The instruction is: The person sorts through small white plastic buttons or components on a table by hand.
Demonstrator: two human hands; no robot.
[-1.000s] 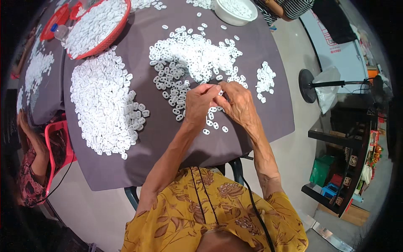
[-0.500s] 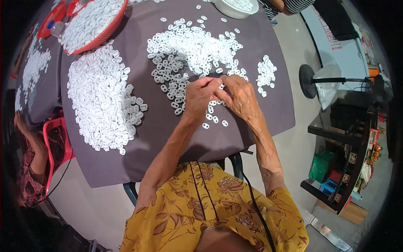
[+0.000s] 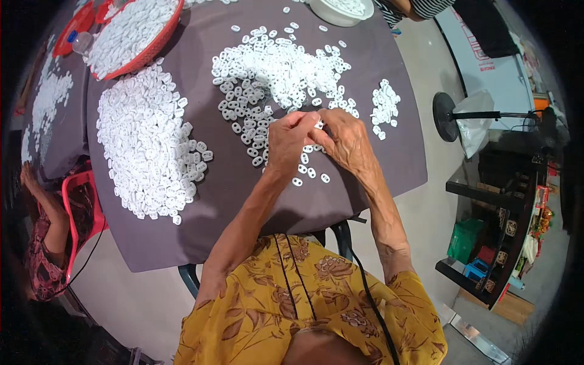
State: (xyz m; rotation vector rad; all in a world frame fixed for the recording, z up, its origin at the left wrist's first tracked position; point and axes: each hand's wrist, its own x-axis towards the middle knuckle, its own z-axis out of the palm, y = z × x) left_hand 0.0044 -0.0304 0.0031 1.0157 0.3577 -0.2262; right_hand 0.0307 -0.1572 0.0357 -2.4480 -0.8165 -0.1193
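My left hand (image 3: pixel 288 141) and my right hand (image 3: pixel 349 139) meet over the middle of the table. Between their fingertips they pinch a small white plastic piece (image 3: pixel 319 124), mostly covered by the fingers. Both hands are closed on it. Just beyond them spreads a heap of oval white two-holed pieces (image 3: pixel 292 70), and a few loose ones (image 3: pixel 312 173) lie beneath and near my wrists. To the left is a larger, thick pile of white pieces (image 3: pixel 143 146). A small cluster of white pieces (image 3: pixel 384 109) lies right of my right hand.
A red basket (image 3: pixel 159 58) heaped with white pieces stands at the far left, a white bowl (image 3: pixel 340 19) of them at the far edge. Purple-grey cloth covers the table (image 3: pixel 234 201). Another person's arm (image 3: pixel 52 213) is by a red chair (image 3: pixel 72 225); a striped sleeve (image 3: pixel 429 6) shows far right.
Almost nothing differs. My hands stay in the same place with a slight shift of the fingers, and the whole view has moved a tiny bit.
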